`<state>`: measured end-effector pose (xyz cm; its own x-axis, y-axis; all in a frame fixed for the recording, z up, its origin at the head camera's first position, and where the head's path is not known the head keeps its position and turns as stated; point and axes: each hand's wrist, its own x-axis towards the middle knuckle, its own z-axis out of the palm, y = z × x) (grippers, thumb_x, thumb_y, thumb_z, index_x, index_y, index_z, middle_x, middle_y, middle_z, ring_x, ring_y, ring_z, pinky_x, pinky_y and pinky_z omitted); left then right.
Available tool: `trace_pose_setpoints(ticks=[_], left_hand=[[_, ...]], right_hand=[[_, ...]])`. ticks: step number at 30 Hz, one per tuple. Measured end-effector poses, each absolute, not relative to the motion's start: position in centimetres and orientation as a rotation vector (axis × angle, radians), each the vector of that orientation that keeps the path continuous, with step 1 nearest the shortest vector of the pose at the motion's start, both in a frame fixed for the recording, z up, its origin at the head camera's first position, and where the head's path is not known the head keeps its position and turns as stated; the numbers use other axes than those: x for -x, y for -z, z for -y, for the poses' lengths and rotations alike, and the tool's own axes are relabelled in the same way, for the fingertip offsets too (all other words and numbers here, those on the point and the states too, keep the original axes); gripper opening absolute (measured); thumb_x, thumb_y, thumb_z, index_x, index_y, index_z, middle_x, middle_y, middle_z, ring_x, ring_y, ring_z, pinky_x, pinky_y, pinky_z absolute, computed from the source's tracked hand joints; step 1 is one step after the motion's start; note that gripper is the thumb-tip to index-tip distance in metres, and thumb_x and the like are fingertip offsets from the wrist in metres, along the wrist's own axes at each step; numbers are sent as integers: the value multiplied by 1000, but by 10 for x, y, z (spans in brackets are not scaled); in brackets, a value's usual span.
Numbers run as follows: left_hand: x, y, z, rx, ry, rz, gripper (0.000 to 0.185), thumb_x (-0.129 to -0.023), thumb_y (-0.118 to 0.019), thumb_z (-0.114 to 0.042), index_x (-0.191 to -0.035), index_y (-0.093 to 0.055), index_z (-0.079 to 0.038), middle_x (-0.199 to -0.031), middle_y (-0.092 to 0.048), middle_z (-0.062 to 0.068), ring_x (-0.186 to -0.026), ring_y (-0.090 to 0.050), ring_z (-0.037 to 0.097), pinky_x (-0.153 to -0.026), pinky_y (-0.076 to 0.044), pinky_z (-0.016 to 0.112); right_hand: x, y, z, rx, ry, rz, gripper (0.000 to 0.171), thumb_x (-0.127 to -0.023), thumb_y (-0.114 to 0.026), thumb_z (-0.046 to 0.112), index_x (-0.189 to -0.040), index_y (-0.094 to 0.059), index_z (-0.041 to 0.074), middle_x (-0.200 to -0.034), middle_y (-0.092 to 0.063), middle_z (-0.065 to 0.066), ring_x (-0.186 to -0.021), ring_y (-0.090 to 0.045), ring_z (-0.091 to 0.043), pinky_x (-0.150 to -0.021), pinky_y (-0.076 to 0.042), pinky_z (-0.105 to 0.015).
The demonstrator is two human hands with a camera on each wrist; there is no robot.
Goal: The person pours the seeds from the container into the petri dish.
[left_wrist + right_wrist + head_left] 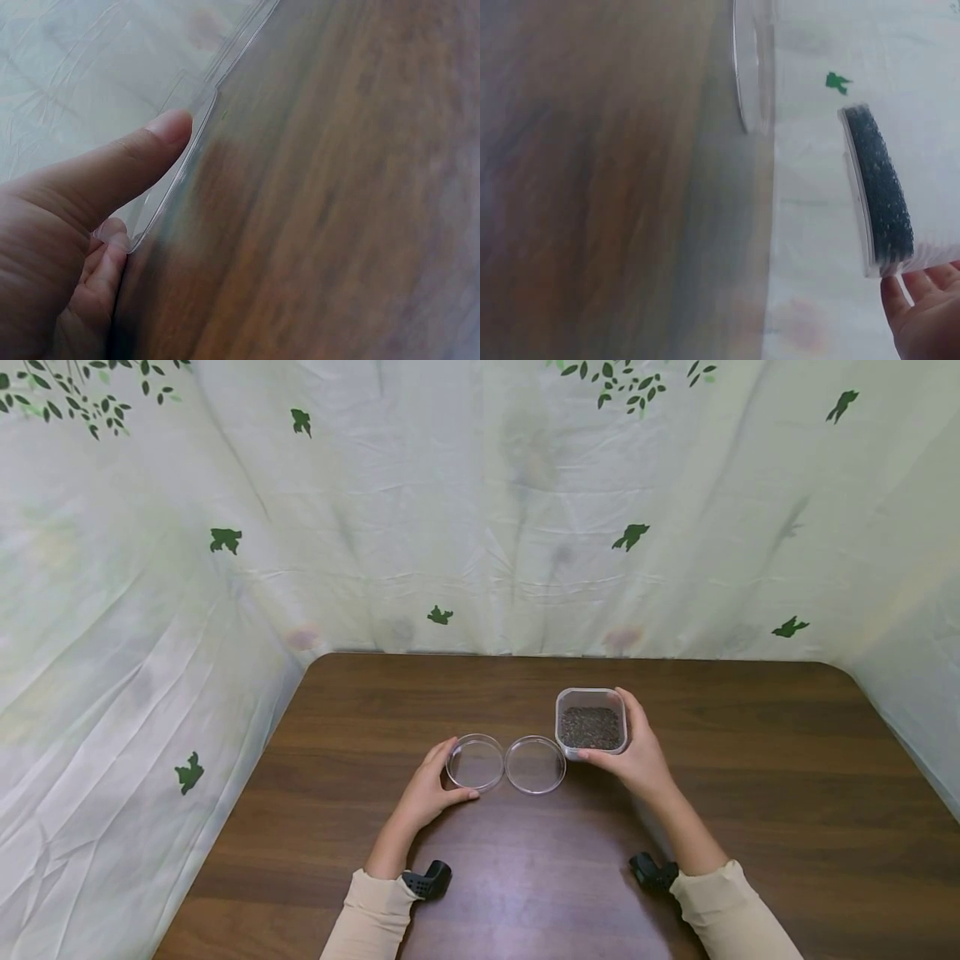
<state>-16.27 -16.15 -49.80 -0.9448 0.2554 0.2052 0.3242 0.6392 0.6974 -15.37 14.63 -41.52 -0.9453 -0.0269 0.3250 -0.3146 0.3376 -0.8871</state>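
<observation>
The left hand [427, 793] pinches one clear petri dish [475, 762]. The right hand [637, 756] grips the seed tub [591, 723]. Tip it slowly, I judge, keeping the dish flat on the desk [750, 777].

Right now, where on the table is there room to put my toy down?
Bare table lies right of the seed tub, and left of the left hand. It's crowded in the middle, around the two clear dishes.

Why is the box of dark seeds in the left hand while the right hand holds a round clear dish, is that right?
Not quite: the sides are swapped. In the head view the right hand grips the box of dark seeds, and the left hand holds a round clear dish.
</observation>
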Motion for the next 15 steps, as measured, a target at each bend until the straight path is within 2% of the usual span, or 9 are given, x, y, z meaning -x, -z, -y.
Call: trace_pose_setpoints(ticks=[4, 6, 15], left_hand=[[164, 496, 161, 459, 1195, 2795, 90, -55, -70, -44, -128, -30, -10, -126, -33, 6, -113, -31, 16, -91, -27, 36], [164, 496, 161, 461, 1174, 2798, 90, -55, -70, -44, -128, -31, -9, -126, -33, 7, -113, -31, 17, -90, -27, 36], [164, 496, 160, 457, 1192, 2793, 90, -54, -72, -41, -127, -31, -9, -125, -33, 8, -112, -32, 17, -91, -27, 36]], right_hand=[[157, 413, -139, -352, -1655, 2322, 92, -53, -77, 13, -127, -24, 11, -122, -36, -13, -103, -37, -29, -83, -28, -44], [159, 411, -135, -373, -1670, 2293, 93, -51, -78, 9, -127, -24, 6, -119, -37, -17, -102, -37, -31, -83, -28, -45], [177, 434, -125, -297, -1537, 2358, 99, -48, -77, 37, -129, -24, 18, -120, -35, -3, -104, -34, -20, -84, -28, -39]])
